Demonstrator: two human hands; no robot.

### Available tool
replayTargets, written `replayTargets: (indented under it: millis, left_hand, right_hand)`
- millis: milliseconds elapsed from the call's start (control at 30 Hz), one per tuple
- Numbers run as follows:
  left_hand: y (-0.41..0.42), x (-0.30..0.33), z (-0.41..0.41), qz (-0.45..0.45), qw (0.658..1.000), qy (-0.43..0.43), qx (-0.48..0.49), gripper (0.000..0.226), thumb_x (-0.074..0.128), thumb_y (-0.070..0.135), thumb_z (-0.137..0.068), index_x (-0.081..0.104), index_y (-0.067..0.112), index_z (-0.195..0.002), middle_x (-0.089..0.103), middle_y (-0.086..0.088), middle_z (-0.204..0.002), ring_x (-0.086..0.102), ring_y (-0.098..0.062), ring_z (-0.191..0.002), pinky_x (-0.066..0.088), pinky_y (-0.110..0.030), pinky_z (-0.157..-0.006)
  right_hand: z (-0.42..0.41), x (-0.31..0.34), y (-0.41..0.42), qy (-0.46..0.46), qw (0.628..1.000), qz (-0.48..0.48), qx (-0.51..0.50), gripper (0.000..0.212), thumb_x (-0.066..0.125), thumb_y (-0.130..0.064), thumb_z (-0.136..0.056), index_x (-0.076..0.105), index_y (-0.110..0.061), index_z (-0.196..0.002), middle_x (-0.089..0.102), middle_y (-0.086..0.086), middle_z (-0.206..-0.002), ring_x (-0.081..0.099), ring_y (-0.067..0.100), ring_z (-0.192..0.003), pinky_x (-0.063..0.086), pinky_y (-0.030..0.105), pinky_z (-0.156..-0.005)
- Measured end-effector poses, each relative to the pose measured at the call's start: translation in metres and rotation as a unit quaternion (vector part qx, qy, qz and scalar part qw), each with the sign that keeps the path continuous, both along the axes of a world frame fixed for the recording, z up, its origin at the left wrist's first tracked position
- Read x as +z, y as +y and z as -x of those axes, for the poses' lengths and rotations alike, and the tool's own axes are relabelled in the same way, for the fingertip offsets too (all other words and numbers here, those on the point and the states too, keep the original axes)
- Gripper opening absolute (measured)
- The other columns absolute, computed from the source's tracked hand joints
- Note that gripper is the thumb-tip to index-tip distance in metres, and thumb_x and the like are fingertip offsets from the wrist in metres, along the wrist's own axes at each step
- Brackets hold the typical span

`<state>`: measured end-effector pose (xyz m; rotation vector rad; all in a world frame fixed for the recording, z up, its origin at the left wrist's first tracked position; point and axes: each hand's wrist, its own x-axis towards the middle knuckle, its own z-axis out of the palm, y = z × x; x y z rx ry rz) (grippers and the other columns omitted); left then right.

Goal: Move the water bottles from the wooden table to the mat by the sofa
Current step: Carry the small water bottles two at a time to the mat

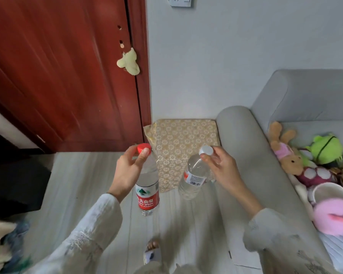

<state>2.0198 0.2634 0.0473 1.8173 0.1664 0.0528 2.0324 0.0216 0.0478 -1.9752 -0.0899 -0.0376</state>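
My left hand [130,169] pinches the red cap of a clear water bottle with a red label [148,192], which hangs upright in the air. My right hand [220,167] pinches the white cap of a second clear bottle [194,177], which hangs tilted to the lower left. Both bottles are over the pale floor in front of the mat [178,143], a beige cloth with a flower pattern lying on the floor between the door and the sofa's arm. The wooden table is out of view.
A grey sofa [246,147] fills the right side, with plush toys [309,161] and a pink cushion [333,216] on its seat. A dark red door [67,76] stands at the left with a small plush hanging on it. Dark furniture [14,184] sits at the left edge. My foot [152,252] is below.
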Motion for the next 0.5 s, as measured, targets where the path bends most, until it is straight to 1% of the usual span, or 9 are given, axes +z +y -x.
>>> replayTargets:
  millis: [67,100,200,233,267,333,367,433,500]
  left_hand:
    - [0.001,0.0,-0.04,-0.01,1.0,-0.004,-0.009,0.012,0.052,0.035,-0.089,0.059,0.029,-0.097,0.063,0.015,-0.091,0.058,-0.002,-0.091,0.043,-0.02,-0.076]
    - [0.001,-0.002,-0.059,-0.016,1.0,-0.005,-0.011,0.014,0.052,0.034,-0.089,0.059,0.027,-0.099,0.063,0.013,-0.092,0.059,-0.005,-0.092,0.043,-0.022,-0.077]
    - [0.002,-0.011,-0.116,-0.045,0.999,0.003,-0.008,0.022,0.052,0.035,-0.089,0.058,0.02,-0.104,0.061,0.009,-0.094,0.057,-0.011,-0.094,0.041,-0.021,-0.076]
    - [0.001,-0.016,-0.134,-0.055,0.998,0.006,-0.008,0.022,0.052,0.034,-0.088,0.057,0.019,-0.103,0.06,0.009,-0.094,0.056,-0.01,-0.093,0.04,-0.018,-0.074]
    - [0.0,-0.021,-0.152,-0.065,0.998,0.008,-0.01,0.022,0.053,0.033,-0.088,0.057,0.018,-0.103,0.059,0.009,-0.094,0.056,-0.01,-0.093,0.04,-0.016,-0.074]
    - [-0.004,-0.032,-0.188,-0.088,0.996,0.012,-0.014,0.024,0.055,0.032,-0.087,0.056,0.015,-0.105,0.058,0.005,-0.098,0.055,-0.012,-0.095,0.04,-0.02,-0.078]
    - [-0.007,-0.039,-0.207,-0.1,0.995,0.014,-0.015,0.027,0.055,0.031,-0.087,0.056,0.014,-0.107,0.058,0.003,-0.101,0.055,-0.013,-0.096,0.04,-0.024,-0.081]
    - [-0.014,-0.054,-0.246,-0.129,0.991,0.021,-0.004,0.028,0.054,0.029,-0.088,0.055,0.011,-0.11,0.055,0.001,-0.105,0.052,-0.014,-0.096,0.038,-0.028,-0.082]
    - [-0.021,-0.067,-0.284,-0.159,0.986,0.037,0.015,0.027,0.052,0.025,-0.089,0.052,0.009,-0.112,0.051,0.001,-0.105,0.048,-0.014,-0.095,0.035,-0.027,-0.082]
  right_hand:
    - [-0.037,0.0,0.0,0.006,1.0,-0.004,-0.017,0.014,0.062,-0.022,-0.083,0.058,-0.025,-0.096,0.065,0.006,-0.104,0.062,0.019,-0.098,0.047,0.028,-0.088]
    - [-0.055,-0.001,-0.001,0.008,1.0,-0.002,-0.025,0.016,0.062,-0.021,-0.083,0.059,-0.021,-0.098,0.065,0.007,-0.105,0.061,0.021,-0.099,0.047,0.028,-0.088]
    - [-0.114,-0.008,-0.002,0.004,0.999,0.047,-0.017,0.019,0.063,-0.022,-0.082,0.059,-0.015,-0.099,0.064,0.005,-0.102,0.06,0.018,-0.095,0.045,0.015,-0.081]
    - [-0.134,-0.012,-0.004,0.005,0.997,0.072,-0.005,0.021,0.064,-0.023,-0.082,0.059,-0.013,-0.1,0.064,0.006,-0.103,0.06,0.017,-0.095,0.045,0.016,-0.08]
    - [-0.154,-0.016,-0.006,0.009,0.996,0.092,0.006,0.025,0.064,-0.024,-0.081,0.059,-0.01,-0.101,0.064,0.008,-0.105,0.06,0.018,-0.097,0.048,0.022,-0.082]
    - [-0.198,-0.026,-0.012,0.02,0.993,0.117,0.026,0.031,0.064,-0.027,-0.081,0.058,-0.007,-0.104,0.063,0.009,-0.107,0.06,0.021,-0.099,0.05,0.035,-0.086]
    - [-0.221,-0.031,-0.015,0.026,0.991,0.126,0.036,0.033,0.064,-0.029,-0.081,0.058,-0.007,-0.105,0.062,0.008,-0.108,0.059,0.021,-0.099,0.05,0.038,-0.087]
    - [-0.267,-0.042,-0.019,0.029,0.988,0.143,0.054,0.035,0.064,-0.033,-0.08,0.056,-0.009,-0.104,0.06,0.006,-0.107,0.058,0.019,-0.099,0.05,0.038,-0.087]
    - [-0.311,-0.054,-0.022,0.019,0.982,0.171,0.073,0.039,0.065,-0.037,-0.077,0.056,-0.009,-0.103,0.06,0.006,-0.106,0.057,0.017,-0.096,0.049,0.034,-0.084]
